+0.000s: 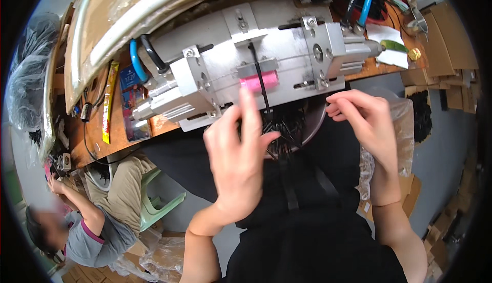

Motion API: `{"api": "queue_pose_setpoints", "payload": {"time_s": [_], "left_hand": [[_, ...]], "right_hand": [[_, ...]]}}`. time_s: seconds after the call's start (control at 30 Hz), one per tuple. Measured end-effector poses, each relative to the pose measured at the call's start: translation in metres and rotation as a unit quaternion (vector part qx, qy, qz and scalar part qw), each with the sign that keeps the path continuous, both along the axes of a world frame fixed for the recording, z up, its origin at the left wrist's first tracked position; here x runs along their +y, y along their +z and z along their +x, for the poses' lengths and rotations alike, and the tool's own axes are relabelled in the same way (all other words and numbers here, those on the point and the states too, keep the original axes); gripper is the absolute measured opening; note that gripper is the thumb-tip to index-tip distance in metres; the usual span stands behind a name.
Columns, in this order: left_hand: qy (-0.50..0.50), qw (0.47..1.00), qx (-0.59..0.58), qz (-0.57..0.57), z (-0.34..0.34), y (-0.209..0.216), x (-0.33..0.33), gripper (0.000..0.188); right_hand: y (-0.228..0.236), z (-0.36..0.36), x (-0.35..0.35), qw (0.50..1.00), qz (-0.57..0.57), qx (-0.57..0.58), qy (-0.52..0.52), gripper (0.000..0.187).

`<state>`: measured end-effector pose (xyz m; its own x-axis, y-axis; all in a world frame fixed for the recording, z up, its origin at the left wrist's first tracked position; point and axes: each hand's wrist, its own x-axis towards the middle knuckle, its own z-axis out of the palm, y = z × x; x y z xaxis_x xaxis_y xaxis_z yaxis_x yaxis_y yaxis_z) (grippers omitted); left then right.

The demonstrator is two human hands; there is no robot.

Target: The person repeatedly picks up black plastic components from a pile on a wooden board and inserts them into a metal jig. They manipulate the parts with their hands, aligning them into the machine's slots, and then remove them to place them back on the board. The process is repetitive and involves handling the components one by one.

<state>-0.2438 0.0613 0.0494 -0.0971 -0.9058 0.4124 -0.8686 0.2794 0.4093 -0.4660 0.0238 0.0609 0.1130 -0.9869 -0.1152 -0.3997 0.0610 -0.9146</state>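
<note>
In front of me lies a silver metal fixture (228,52) with a clamp block at each side. A thin black rod (259,68) rests lengthwise across its middle, over a bright pink piece (269,80). My left hand (236,155), slightly blurred, has its index finger stretched to the pink piece's left end and its thumb apart; nothing shows in it. My right hand (366,121) hovers right of the bowl with fingertips drawn together; whether they hold anything is hidden. Between my hands, a round bowl (319,129) holds several thin black rods (287,129).
Blue hoses (137,60) run to the fixture. A phone (134,106) and a yellow packet (108,103) lie on the wooden table (77,152) at left. A person (97,231) sits lower left by a green stool (159,201). Cardboard boxes (448,37) stand at right.
</note>
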Motion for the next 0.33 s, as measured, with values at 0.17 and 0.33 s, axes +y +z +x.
{"api": "queue_pose_setpoints", "payload": {"time_s": [0.17, 0.33], "left_hand": [[0.070, 0.980, 0.093, 0.161, 0.040, -0.059, 0.044, 0.042], [0.071, 0.980, 0.084, 0.167, 0.046, -0.116, 0.054, 0.042]], "right_hand": [[-0.130, -0.043, -0.004, 0.976, -0.006, 0.211, -0.058, 0.023], [-0.240, -0.051, -0.039, 0.950, -0.157, 0.255, -0.092, 0.049]]}}
